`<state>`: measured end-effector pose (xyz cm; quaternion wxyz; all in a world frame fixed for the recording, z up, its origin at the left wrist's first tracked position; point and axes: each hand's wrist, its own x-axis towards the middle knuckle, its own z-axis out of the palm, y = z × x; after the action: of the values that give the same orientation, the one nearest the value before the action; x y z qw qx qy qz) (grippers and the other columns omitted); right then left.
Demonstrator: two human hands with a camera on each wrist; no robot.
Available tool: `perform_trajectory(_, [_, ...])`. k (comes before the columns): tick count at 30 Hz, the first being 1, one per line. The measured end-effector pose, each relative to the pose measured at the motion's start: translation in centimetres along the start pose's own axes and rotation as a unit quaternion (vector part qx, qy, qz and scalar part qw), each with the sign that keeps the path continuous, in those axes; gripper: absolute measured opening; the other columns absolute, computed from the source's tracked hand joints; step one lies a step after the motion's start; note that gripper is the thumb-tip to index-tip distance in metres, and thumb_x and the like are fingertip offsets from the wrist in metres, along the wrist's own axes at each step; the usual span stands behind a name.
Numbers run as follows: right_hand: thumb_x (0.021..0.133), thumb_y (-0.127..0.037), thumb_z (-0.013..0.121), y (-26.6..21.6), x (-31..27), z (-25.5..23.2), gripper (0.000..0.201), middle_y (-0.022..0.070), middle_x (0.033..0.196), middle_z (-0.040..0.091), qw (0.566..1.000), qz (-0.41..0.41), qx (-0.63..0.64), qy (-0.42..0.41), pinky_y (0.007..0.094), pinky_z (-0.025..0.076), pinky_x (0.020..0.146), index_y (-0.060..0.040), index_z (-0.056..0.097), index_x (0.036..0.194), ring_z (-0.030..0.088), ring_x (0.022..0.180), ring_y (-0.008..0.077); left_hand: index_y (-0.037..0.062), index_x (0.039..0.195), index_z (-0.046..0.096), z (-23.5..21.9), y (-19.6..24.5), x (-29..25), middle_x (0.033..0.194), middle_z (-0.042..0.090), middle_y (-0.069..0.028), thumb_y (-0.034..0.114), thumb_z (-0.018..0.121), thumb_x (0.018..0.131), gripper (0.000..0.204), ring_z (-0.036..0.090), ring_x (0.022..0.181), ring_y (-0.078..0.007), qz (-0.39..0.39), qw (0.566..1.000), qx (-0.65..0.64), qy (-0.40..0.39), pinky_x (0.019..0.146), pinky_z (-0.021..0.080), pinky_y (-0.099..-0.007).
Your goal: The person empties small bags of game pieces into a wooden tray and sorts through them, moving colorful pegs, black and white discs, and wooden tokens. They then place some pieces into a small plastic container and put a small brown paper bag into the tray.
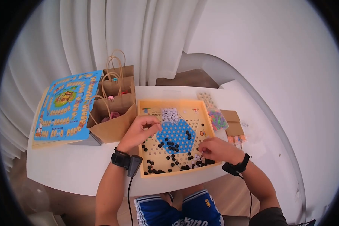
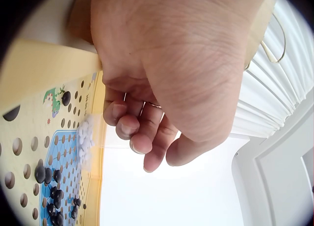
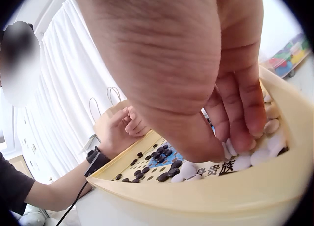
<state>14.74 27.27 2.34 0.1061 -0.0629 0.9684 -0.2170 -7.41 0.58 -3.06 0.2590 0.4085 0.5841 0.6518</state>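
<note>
A shallow wooden game tray (image 3: 196, 201) holds a board with rows of holes and a blue hexagon (image 1: 180, 130) in its middle. Black stones (image 1: 172, 145) lie scattered over the hexagon and along the near side. My left hand (image 1: 142, 130) hovers over the tray's left side, fingers loosely curled, with nothing in it. At the near right corner my right hand (image 1: 219, 149) reaches down into the tray. Its thumb and fingertips pinch white stones (image 3: 229, 148), partly hidden by the fingers. More white stones (image 3: 243, 162) lie beside them, against the tray wall.
A clear box of white stones (image 1: 169, 115) sits at the tray's far side. To the left stand paper bags (image 1: 115, 126) and a blue game board (image 1: 64, 101). A tub of colourful pieces (image 1: 217, 119) and a brown cardboard box (image 1: 232, 122) lie to the right.
</note>
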Motion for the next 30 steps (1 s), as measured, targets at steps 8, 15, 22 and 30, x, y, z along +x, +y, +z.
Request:
perform_trajectory(8, [0.091, -0.003, 0.073, -0.5, 0.7, -1.7, 0.012, 0.0092, 0.092, 0.073, 0.997, 0.01, 0.073, 0.002, 0.0323, 0.058, 0.071, -0.0012, 0.07, 0.103, 0.073, 0.076, 0.0179, 0.0007, 0.091, 0.071, 0.1, 0.3, -0.1, 0.078, 0.064, 0.0025, 0.013, 0.068, 0.098, 0.015, 0.056, 0.072, -0.0049, 0.016, 1.0, -0.016, -0.004, 0.067, 0.044, -0.0235])
perform_trajectory(15, [0.097, 0.001, 0.068, 1.1, 2.2, -2.2, 0.009, 0.0075, 0.09, 0.073, 0.943, 0.112, 0.314, -0.008, 0.0284, 0.063, 0.068, 0.0016, 0.069, 0.106, 0.077, 0.079, 0.0166, 0.0007, 0.092, 0.072, 0.0, 0.4, -0.1, 0.076, 0.065, 0.0022, 0.015, 0.069, 0.098, 0.016, 0.056, 0.071, -0.005, 0.026, 1.0, 0.002, -0.005, 0.069, 0.046, -0.0244])
perform_trajectory(22, [0.096, 0.0, 0.069, 0.7, 5.0, -3.5, 0.011, 0.0065, 0.093, 0.073, 0.966, 0.078, 0.246, 0.016, 0.0282, 0.062, 0.068, 0.0024, 0.068, 0.106, 0.077, 0.079, 0.0164, 0.0017, 0.095, 0.071, -0.1, -0.3, 0.1, 0.084, 0.069, 0.0022, 0.014, 0.067, 0.101, 0.015, 0.057, 0.073, -0.004, 0.046, 0.999, 0.016, -0.021, 0.064, 0.045, -0.0221])
perform_trajectory(30, [0.092, -0.003, 0.068, -1.2, 13.5, -4.0, 0.014, 0.0112, 0.098, 0.075, 0.977, 0.0, 0.173, 0.127, 0.0313, 0.06, 0.074, 0.0008, 0.071, 0.106, 0.076, 0.084, 0.0197, -0.0001, 0.092, 0.071, 0.0, 0.3, 0.0, 0.077, 0.066, 0.0022, 0.012, 0.068, 0.097, 0.014, 0.058, 0.072, -0.0047, 0.02, 1.0, 0.005, -0.008, 0.071, 0.047, -0.0236])
